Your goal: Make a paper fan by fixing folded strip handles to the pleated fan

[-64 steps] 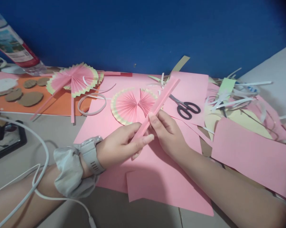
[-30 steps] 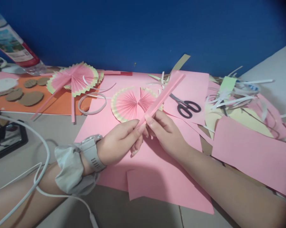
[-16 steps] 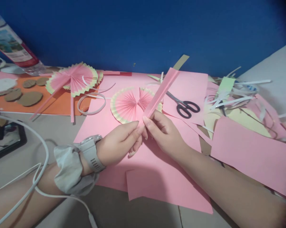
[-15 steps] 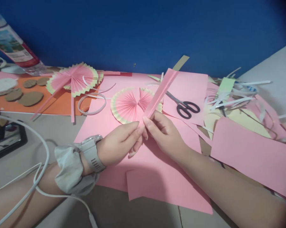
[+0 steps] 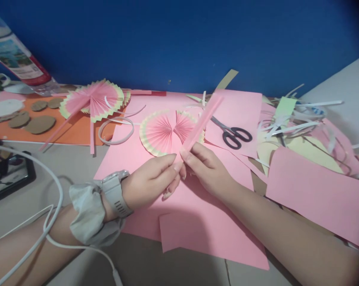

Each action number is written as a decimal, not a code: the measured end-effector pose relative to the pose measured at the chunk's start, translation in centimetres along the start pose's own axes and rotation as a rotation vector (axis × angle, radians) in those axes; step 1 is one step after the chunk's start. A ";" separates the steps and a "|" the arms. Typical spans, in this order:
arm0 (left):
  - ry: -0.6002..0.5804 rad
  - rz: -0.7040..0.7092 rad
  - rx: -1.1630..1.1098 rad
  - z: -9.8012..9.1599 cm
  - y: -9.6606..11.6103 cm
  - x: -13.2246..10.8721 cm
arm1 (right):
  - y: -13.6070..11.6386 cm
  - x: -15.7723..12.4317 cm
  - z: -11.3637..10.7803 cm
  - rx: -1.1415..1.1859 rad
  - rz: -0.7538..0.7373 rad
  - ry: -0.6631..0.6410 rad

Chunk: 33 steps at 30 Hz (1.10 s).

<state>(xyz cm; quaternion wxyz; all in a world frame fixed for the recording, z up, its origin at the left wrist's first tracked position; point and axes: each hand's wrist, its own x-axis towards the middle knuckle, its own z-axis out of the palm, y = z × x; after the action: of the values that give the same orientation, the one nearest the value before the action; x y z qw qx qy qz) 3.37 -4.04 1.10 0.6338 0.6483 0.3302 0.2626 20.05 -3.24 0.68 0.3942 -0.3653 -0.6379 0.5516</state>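
Observation:
A folded pink paper strip (image 5: 201,122) slants up and away from between my hands. My right hand (image 5: 207,165) pinches its near end between thumb and curled fingers. At the same end, my left hand (image 5: 158,176) closes thumb and fingertips on the strip; a watch and a grey scrunchie circle that wrist. Just beyond my hands lies a pleated paper fan (image 5: 157,133), pink with a yellow-green rim, partly covered by the strip. Under it all is a large pink paper sheet (image 5: 227,222).
Scissors (image 5: 236,138) with dark handles lie on pink paper to the right, near paper scraps (image 5: 289,127). Another pleated fan (image 5: 107,95), cardboard discs (image 5: 40,124), a bottle (image 5: 21,59) and a phone (image 5: 10,174) are at left. A white cable (image 5: 58,182) crosses my left forearm.
The pink strip has turned in my fingers and now looks narrower, its far end a little lower. Both hands stay nearly in place, still holding it.

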 end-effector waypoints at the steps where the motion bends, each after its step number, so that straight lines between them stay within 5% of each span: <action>1: 0.006 -0.002 0.001 0.0 0.1 0.0 | 0.0 0.0 0.0 -0.004 -0.001 0.005; 17: 0.040 -0.028 0.101 0.2 0.3 0.1 | 0.0 0.0 0.1 0.015 0.027 0.037; 27: 0.027 -0.048 0.098 0.0 0.3 0.1 | 0.1 -0.4 0.3 -0.245 -0.001 0.187; 33: 0.038 -0.038 0.009 0.2 0.0 -0.1 | 0.2 -0.2 0.2 -0.034 0.010 0.093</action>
<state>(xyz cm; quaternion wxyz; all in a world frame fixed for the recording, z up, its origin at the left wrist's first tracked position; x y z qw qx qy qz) 3.43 -4.19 1.07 0.6294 0.6398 0.3553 0.2613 20.00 -3.50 0.43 0.4143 -0.4005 -0.6264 0.5249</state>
